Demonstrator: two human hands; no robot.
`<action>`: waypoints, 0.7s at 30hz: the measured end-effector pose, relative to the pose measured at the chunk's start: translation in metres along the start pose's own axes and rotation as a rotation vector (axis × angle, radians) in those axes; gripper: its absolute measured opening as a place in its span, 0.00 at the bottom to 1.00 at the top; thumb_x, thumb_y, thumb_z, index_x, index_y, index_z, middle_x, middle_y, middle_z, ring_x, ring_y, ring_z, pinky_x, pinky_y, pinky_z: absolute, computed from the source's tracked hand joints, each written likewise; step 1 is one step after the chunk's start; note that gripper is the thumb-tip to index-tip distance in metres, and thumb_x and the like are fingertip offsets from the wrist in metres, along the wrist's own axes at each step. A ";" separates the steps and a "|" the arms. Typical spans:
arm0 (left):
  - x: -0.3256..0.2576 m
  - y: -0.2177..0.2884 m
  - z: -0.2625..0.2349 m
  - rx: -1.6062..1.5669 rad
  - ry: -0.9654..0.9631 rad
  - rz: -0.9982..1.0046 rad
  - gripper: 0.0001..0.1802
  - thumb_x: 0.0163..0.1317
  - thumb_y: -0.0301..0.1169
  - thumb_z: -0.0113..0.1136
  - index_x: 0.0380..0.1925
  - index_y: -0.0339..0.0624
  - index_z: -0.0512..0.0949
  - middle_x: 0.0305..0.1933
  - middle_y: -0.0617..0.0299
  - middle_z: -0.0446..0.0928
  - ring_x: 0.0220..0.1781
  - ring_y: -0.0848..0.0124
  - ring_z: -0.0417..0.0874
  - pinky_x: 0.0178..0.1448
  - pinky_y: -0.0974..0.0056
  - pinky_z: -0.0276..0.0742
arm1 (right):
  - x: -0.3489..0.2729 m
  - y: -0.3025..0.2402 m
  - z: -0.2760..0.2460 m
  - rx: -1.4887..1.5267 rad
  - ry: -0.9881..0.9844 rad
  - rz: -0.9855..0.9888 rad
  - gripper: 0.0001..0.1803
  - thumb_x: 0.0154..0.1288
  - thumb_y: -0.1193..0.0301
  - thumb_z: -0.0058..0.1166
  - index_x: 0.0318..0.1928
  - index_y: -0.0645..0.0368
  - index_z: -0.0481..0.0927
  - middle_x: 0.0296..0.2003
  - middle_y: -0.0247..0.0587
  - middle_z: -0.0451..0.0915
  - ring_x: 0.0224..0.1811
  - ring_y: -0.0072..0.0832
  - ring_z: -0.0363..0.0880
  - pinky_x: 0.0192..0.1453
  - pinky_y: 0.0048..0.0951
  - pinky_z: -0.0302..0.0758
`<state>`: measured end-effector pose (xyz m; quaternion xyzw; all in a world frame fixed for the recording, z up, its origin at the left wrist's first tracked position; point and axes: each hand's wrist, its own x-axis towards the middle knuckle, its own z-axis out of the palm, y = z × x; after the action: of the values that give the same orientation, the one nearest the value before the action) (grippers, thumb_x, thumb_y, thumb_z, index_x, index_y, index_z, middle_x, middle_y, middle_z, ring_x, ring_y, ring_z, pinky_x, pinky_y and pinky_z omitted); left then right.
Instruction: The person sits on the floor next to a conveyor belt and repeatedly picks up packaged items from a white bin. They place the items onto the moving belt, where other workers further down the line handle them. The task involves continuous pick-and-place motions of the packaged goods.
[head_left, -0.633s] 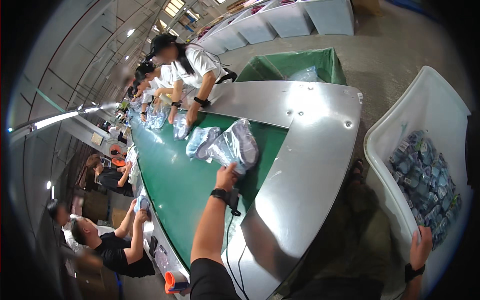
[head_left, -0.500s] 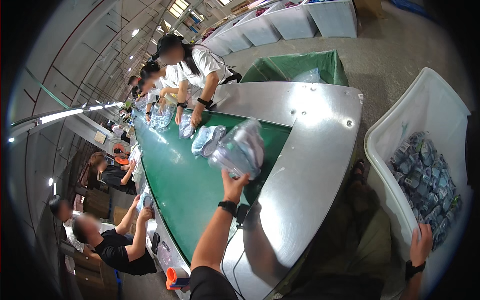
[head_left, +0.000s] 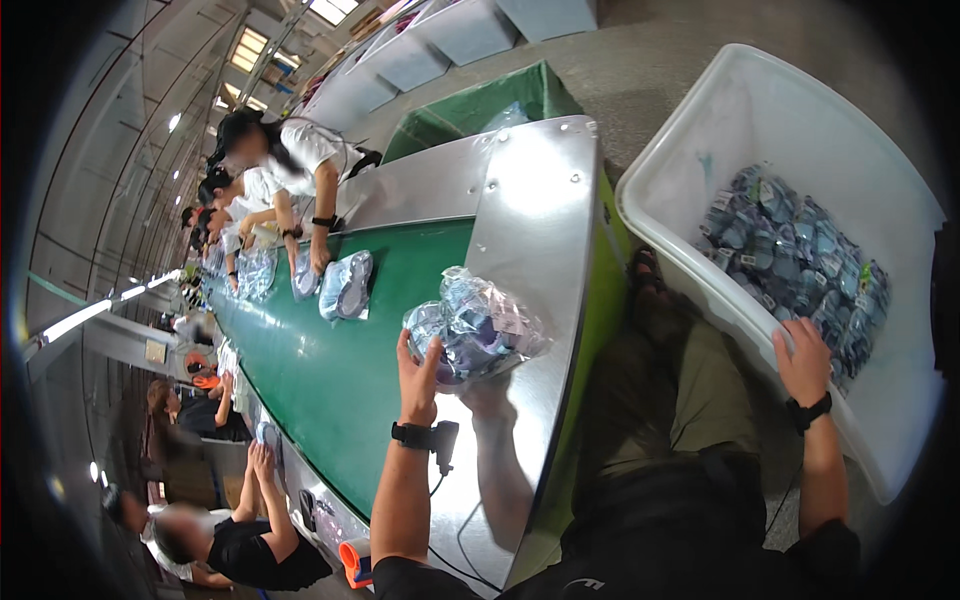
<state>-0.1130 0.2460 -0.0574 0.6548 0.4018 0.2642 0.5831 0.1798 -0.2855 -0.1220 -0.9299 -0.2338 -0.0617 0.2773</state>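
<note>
My left hand (head_left: 418,385) grips two clear plastic bags of blue and purple slippers (head_left: 478,325) by their near left side, over the metal edge of the table. The thumb shows; the bags hide part of the fingers. My right hand (head_left: 803,360) is curled over the near rim of a big white bin (head_left: 655,215), whose floor is partly covered by a heap of similar bagged slippers (head_left: 790,250). Farther up the green conveyor belt (head_left: 315,375) lies another slipper bag (head_left: 346,285), apart from my hands.
A metal border (head_left: 535,200) frames the belt. Co-workers in white (head_left: 295,150) stand along its far side, and one in black (head_left: 260,545) is at the left. A green-lined container (head_left: 440,120) and white bins (head_left: 405,60) stand beyond. An orange tape dispenser (head_left: 355,560) sits near my left arm.
My left hand has brought the bagged slippers nearer and over the metal border. The view has turned toward the white bin. My right hand stays on its rim.
</note>
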 end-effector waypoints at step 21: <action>-0.086 0.005 0.109 -0.588 -0.706 -0.612 0.39 0.63 0.43 0.65 0.69 0.32 0.68 0.63 0.46 0.79 0.59 0.53 0.84 0.65 0.51 0.80 | 0.013 -0.035 -0.013 0.684 -0.037 0.016 0.12 0.73 0.67 0.59 0.48 0.61 0.84 0.41 0.39 0.84 0.42 0.30 0.83 0.46 0.30 0.77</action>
<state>-0.0691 0.1142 -0.0614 0.3663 0.2632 -0.0519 0.8910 0.1755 -0.2617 -0.0906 -0.7858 -0.2389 0.0393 0.5692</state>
